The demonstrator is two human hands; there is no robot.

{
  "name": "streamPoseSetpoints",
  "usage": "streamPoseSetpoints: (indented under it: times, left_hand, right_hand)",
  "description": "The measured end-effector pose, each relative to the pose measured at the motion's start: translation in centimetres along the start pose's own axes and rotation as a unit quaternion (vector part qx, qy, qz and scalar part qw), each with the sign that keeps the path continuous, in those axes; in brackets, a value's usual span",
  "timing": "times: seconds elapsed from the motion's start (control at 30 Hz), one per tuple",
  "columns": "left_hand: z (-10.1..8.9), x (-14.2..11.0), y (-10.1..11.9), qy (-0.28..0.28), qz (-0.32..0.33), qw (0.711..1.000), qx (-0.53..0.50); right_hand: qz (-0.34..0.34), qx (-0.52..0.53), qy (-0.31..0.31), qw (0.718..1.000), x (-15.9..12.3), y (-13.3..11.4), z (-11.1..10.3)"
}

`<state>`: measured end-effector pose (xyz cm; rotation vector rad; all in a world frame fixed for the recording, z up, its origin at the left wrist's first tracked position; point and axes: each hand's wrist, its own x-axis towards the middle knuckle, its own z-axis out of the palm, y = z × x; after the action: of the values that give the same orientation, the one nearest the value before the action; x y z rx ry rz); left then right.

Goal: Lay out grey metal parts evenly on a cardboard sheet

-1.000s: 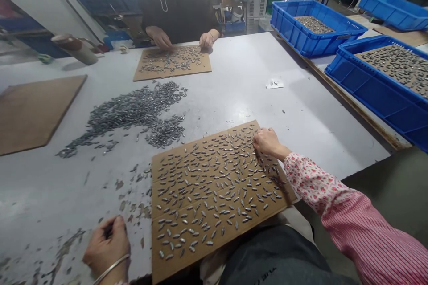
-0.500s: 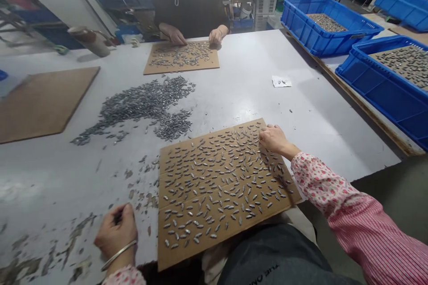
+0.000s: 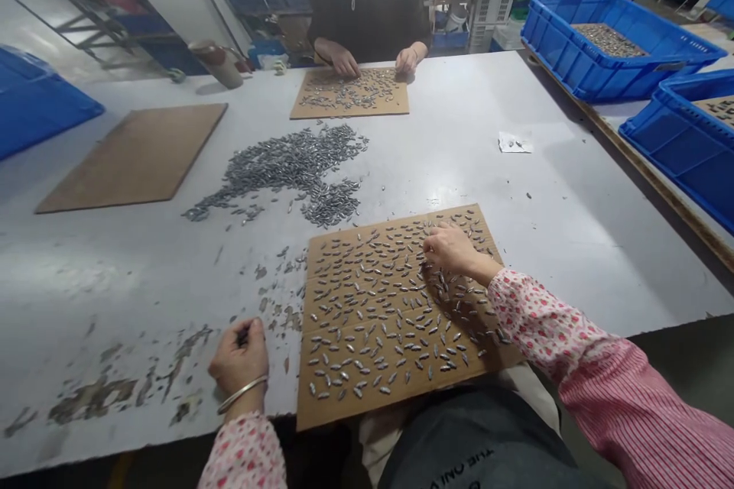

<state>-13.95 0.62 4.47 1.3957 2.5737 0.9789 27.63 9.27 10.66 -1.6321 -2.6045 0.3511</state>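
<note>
Small silvery spindle-shaped metal pieces lie on brown rectangular cardboard, mostly spaced apart, presumably to limit contact. Right hand over it: fingers pinched together, grip unclear. Left hand alongside: fingers curled closed, contents unclear.

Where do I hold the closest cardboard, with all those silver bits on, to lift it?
I'd grip the cardboard by its left and right edges near the front, one hand from each side. It's a flat sheet dotted with silvery pieces, so keep it level; its near edge seems to jut past the table, leaving finger room underneath.
</note>
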Motion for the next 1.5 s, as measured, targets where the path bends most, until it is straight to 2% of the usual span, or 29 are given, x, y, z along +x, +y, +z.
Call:
streamPoseSetpoints:
  times: [0.2,0.37,0.47,0.6,0.9,1.2,1.33,1.5]
  left_hand:
    - [0.8,0.1,-1.2,0.004,-0.008,1.000,-0.017]
    - [1.0,0.0,-1.4,0.013,0.003,0.999,-0.030]
    - [0.7,-0.2,-1.0,0.016,0.013,1.000,-0.018]
    - [0.3,-0.3,-0.7,0.009,0.006,1.000,-0.013]
    - [0.7,-0.3,-0.8,0.010,0.005,1.000,-0.011]
    - [0.8,-0.1,-0.9,0.006,-0.005,1.000,-0.015]
    - [0.8,-0.1,-0.7,0.009,-0.004,1.000,-0.016]
    - [0.5,-0.2,-0.2,0.010,-0.001,1.000,-0.012]
  right_hand:
    - [-0.046,-0.074,0.008,0.996,1.2,-0.9,0.2]
    - [-0.051,-0.100,-0.022,0.993,1.8,-0.9,0.4]
    - [-0.044,-0.094,-0.032,0.994,1.8,-1.3,0.0]
    - [-0.029,-0.072,-0.016,0.997,1.3,-1.5,-0.7]
    - [-0.054,-0.068,-0.025,0.996,1.1,-1.1,0.6]
    - [-0.021,-0.027,-0.004,0.999,-0.2,-0.8,-0.3]
    - [-0.061,-0.024,-0.016,0.998,-0.6,-0.5,-0.1]
    - [-0.126,-0.042,-0.040,0.990,-0.5,-1.3,0.2]
